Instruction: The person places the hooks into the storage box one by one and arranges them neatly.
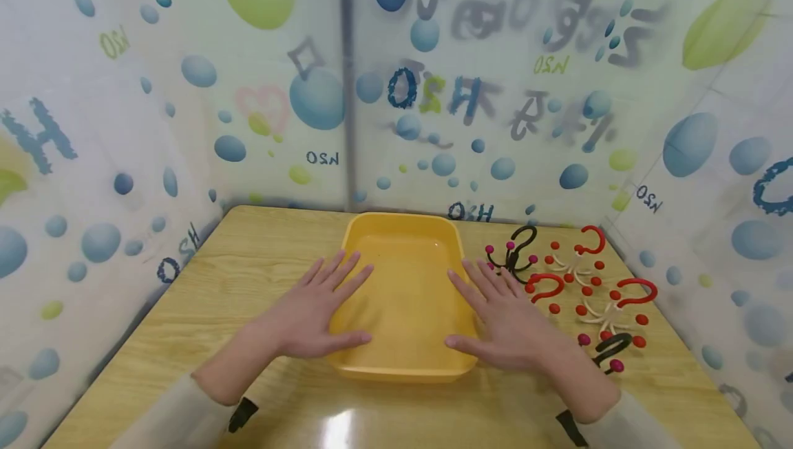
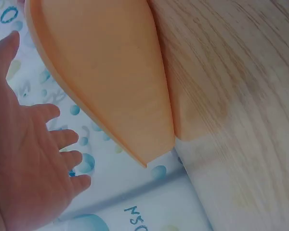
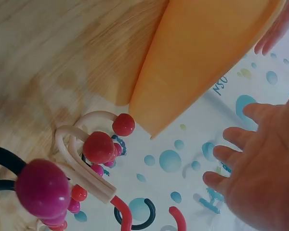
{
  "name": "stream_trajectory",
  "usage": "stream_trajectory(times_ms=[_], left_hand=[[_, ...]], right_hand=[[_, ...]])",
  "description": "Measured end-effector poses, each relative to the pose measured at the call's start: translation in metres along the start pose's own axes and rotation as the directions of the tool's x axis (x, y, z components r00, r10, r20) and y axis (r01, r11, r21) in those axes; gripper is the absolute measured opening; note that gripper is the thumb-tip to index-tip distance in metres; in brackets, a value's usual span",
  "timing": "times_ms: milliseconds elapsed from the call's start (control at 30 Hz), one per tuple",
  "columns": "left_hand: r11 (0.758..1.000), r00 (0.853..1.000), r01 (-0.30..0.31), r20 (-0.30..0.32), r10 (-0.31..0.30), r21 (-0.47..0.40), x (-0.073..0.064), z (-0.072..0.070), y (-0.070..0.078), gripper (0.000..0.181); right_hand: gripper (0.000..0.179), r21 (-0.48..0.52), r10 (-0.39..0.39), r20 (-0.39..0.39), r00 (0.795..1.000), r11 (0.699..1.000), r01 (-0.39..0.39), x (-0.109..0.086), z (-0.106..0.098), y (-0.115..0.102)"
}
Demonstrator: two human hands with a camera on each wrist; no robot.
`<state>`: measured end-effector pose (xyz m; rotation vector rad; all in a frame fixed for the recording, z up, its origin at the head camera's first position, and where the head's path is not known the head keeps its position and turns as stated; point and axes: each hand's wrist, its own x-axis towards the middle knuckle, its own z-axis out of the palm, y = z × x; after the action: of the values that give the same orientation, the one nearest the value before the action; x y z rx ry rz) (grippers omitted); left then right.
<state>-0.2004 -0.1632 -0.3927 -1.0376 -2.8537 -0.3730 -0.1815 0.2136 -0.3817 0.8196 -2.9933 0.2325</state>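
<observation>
A shallow yellow plastic tray (image 1: 405,361) lies on the wooden table in front of me, with nothing in it. Above its left side is my left hand (image 1: 316,315), palm down with fingers spread and straight. My right hand (image 1: 504,318) mirrors it over the right side, fingers also spread. Both wrist views show gaps between the palms and the outer wall of the tray (image 2: 101,72). Neither hand holds anything. Right of the right hand lie several hooked items with ball-tipped prongs, such as a black one with magenta balls (image 1: 513,257) and a cream one with red balls (image 1: 610,317).
Partly behind the right hand is another red hook (image 1: 548,284); a further black hooked item (image 1: 610,349) lies nearer the front right. White sheeting (image 1: 409,125) with blue and green printed drops encloses the table (image 1: 272,235) at the back and both sides.
</observation>
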Motion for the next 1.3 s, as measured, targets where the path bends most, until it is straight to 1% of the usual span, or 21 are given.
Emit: stream_trajectory(times_ms=[100, 167, 233, 333, 367, 467, 567, 633, 733, 767, 800, 833, 900, 967, 1000, 1067, 1133, 1200, 1267, 1300], left_hand=[[0.997, 0.999, 0.011, -0.029, -0.014, -0.082, -0.004, -0.002, -0.01, 0.099], [0.988, 0.999, 0.036, -0.03, -0.041, -0.147, -0.008, -0.002, -0.019, 0.096], [0.974, 0.997, 0.077, -0.015, -0.082, -0.214, -0.014, -0.001, -0.031, 0.094], [0.948, 0.99, 0.144, 0.034, -0.14, -0.284, -0.023, 0.002, -0.045, 0.092], [0.94, 0.988, 0.157, 0.048, -0.149, -0.304, -0.025, 0.003, -0.05, 0.092], [0.921, 0.983, 0.181, 0.099, -0.156, -0.344, -0.03, 0.007, -0.058, 0.09], [0.909, 0.981, 0.179, 0.142, -0.134, -0.378, -0.032, 0.01, -0.062, 0.088], [0.9, 0.979, 0.175, 0.164, -0.118, -0.399, -0.031, 0.011, -0.063, 0.086], [0.894, 0.977, 0.17, 0.19, -0.098, -0.415, -0.031, 0.011, -0.063, 0.083], [0.889, 0.975, 0.174, 0.2, -0.096, -0.423, -0.031, 0.011, -0.063, 0.082], [0.885, 0.972, 0.181, 0.213, -0.096, -0.428, -0.031, 0.011, -0.063, 0.082], [0.883, 0.97, 0.186, 0.224, -0.094, -0.431, -0.031, 0.011, -0.063, 0.081], [0.874, 0.963, 0.206, 0.248, -0.103, -0.439, -0.031, 0.01, -0.063, 0.081], [0.869, 0.961, 0.209, 0.259, -0.097, -0.449, -0.031, 0.011, -0.063, 0.081], [0.865, 0.96, 0.212, 0.264, -0.096, -0.455, -0.031, 0.011, -0.063, 0.082], [0.859, 0.957, 0.219, 0.273, -0.097, -0.463, -0.03, 0.012, -0.064, 0.082], [0.852, 0.954, 0.228, 0.283, -0.099, -0.472, -0.03, 0.013, -0.064, 0.082], [0.846, 0.951, 0.237, 0.294, -0.1, -0.479, -0.03, 0.013, -0.065, 0.083], [0.842, 0.949, 0.238, 0.299, -0.097, -0.484, -0.031, 0.012, -0.065, 0.083], [0.842, 0.949, 0.238, 0.3, -0.096, -0.484, -0.031, 0.012, -0.065, 0.083]], right_hand=[[0.094, 0.004, -0.018, -0.065, 0.998, 1.0, 0.018, -0.005, -0.004, 0.003], [0.092, 0.017, -0.015, -0.112, 0.994, 1.0, 0.017, -0.01, -0.009, 0.006], [0.088, 0.048, -0.003, -0.154, 0.988, 0.999, 0.01, -0.017, -0.015, 0.009], [0.079, 0.088, 0.04, -0.201, 0.979, 0.996, -0.023, -0.028, -0.026, 0.014], [0.075, 0.101, 0.057, -0.213, 0.975, 0.994, -0.036, -0.032, -0.031, 0.015], [0.064, 0.131, 0.101, -0.256, 0.961, 0.989, -0.069, -0.044, -0.042, 0.022], [0.056, 0.16, 0.137, -0.307, 0.942, 0.983, -0.091, -0.056, -0.051, 0.032], [0.051, 0.178, 0.144, -0.359, 0.922, 0.981, -0.084, -0.063, -0.056, 0.042], [0.044, 0.205, 0.146, -0.432, 0.89, 0.977, -0.06, -0.074, -0.061, 0.061], [0.041, 0.217, 0.141, -0.451, 0.881, 0.975, -0.045, -0.077, -0.063, 0.068], [0.039, 0.232, 0.142, -0.455, 0.879, 0.972, -0.036, -0.081, -0.065, 0.075], [0.036, 0.251, 0.156, -0.444, 0.882, 0.967, -0.045, -0.086, -0.066, 0.083], [0.031, 0.293, 0.181, -0.392, 0.902, 0.954, -0.064, -0.095, -0.068, 0.1], [0.027, 0.348, 0.22, -0.299, 0.929, 0.931, -0.109, -0.105, -0.069, 0.116], [0.025, 0.373, 0.246, -0.243, 0.938, 0.917, -0.144, -0.111, -0.069, 0.124], [0.025, 0.401, 0.276, -0.15, 0.949, 0.895, -0.197, -0.119, -0.067, 0.137], [0.027, 0.417, 0.301, -0.063, 0.951, 0.874, -0.249, -0.126, -0.065, 0.146], [0.029, 0.42, 0.326, 0.005, 0.945, 0.857, -0.298, -0.132, -0.063, 0.152], [0.03, 0.422, 0.333, 0.05, 0.942, 0.847, -0.322, -0.137, -0.061, 0.158], [0.03, 0.438, 0.33, 0.059, 0.942, 0.84, -0.322, -0.139, -0.06, 0.16]])
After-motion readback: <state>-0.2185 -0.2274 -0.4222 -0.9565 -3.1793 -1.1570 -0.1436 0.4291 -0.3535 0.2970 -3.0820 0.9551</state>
